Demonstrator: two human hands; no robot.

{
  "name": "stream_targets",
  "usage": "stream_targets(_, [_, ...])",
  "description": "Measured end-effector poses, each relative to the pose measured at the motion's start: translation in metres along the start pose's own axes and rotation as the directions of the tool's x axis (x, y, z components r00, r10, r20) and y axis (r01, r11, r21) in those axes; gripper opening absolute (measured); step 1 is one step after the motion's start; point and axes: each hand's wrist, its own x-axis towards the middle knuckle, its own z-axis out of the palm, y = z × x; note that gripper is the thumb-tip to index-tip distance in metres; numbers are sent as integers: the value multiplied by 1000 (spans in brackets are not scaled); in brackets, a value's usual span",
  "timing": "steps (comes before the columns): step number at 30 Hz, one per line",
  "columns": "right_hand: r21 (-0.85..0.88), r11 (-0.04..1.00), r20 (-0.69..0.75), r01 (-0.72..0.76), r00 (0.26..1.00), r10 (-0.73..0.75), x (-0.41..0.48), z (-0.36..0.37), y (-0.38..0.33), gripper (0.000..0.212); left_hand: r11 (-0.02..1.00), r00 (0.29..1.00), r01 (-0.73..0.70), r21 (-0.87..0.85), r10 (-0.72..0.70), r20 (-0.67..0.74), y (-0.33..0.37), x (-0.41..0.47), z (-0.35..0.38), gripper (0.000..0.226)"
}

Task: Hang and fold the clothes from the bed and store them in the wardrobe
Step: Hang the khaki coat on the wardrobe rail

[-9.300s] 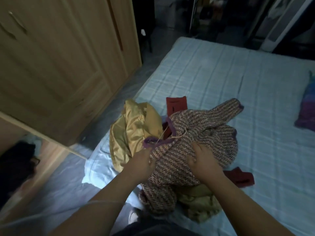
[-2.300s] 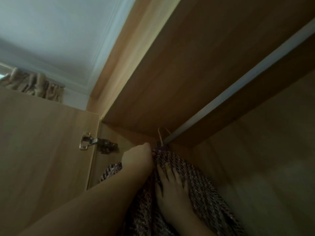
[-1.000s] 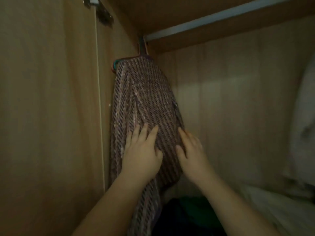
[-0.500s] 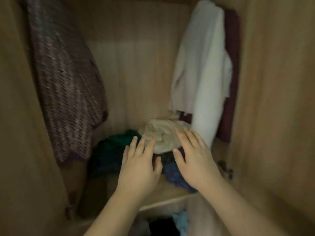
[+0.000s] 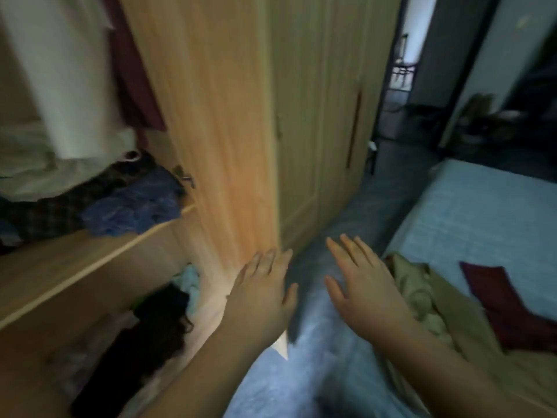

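Observation:
My left hand (image 5: 265, 294) and my right hand (image 5: 361, 285) are both held out flat with fingers apart and nothing in them, over the gap between wardrobe and bed. The open wooden wardrobe (image 5: 211, 122) fills the left. A white garment (image 5: 60, 73) and a dark red one (image 5: 135, 86) hang inside it. On the bed (image 5: 482, 212) at the right lie a yellowish-gold garment (image 5: 422, 297) and a dark red cloth (image 5: 506, 300), just right of my right hand.
A wardrobe shelf (image 5: 90, 260) carries crumpled blue clothes (image 5: 132, 206) and plaid ones. Dark and light-blue clothes (image 5: 156, 324) lie below it. The closed wardrobe doors (image 5: 325, 116) run back toward a dark doorway (image 5: 404, 70). Blue-grey floor (image 5: 301, 357) lies between wardrobe and bed.
My view has swung right, from the wardrobe's inside toward the bed. Both hands have come away from the hung patterned sweater, which is out of view now.

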Motion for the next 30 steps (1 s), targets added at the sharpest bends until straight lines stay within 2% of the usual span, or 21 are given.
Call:
stream_targets(4, [-82,979,47,-185,981,189,-66,-19,151,66,994,982,-106,-39,111,152,113,39,81,75])
stream_targets(9, [-153,894,66,-421,898,434,-134,-40,292,66,962,938,-253,-105,270,216,237,77,171,65])
stream_targets(13, [-106,837,98,-536,832,546,-166,-43,345,73,959,907,-250,-134,280,313,295,95,210,55])
stream_targets(16, [-78,819,112,-568,811,574,-183,-33,376,71,949,883,-252,-190,306,357,323,102,236,56])
stream_targets(23, [-70,724,98,-687,717,690,-197,1,419,67,891,775,-346,-293,448,446,341,131,309,59])
stream_targets(26, [-23,647,105,-762,642,760,-206,24,433,65,887,730,-340,-312,458,507,346,145,345,58])
stream_targets(30, [94,502,136,-860,511,849,-225,57,455,63,870,624,-372,-322,492,608,360,151,391,58])
